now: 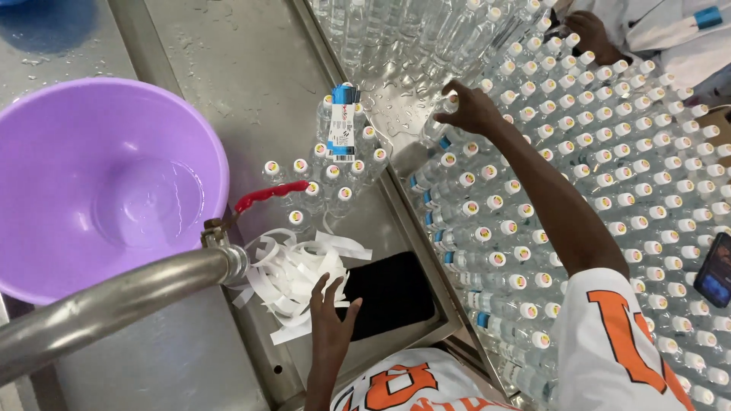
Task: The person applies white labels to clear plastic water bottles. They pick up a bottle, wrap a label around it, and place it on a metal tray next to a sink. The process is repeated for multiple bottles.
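My left hand (332, 310) rests with fingers spread on a loose pile of white paper strips (293, 275) on the steel counter, holding nothing. My right hand (468, 109) reaches far forward and closes on the capped top of a clear plastic bottle (439, 131) at the edge of a big field of upright white-capped bottles (609, 167). A small cluster of capped bottles (335, 171) stands ahead of the strips, one of them laid across the tops showing a blue and white label (343, 125).
A purple plastic basin (99, 190) sits at left under a steel pipe (114, 301) with a red-handled valve (266, 195). A black pad (392, 293) lies beside the strips. Another person's hand (590, 34) works at top right. A dark phone (716, 270) lies among the bottles.
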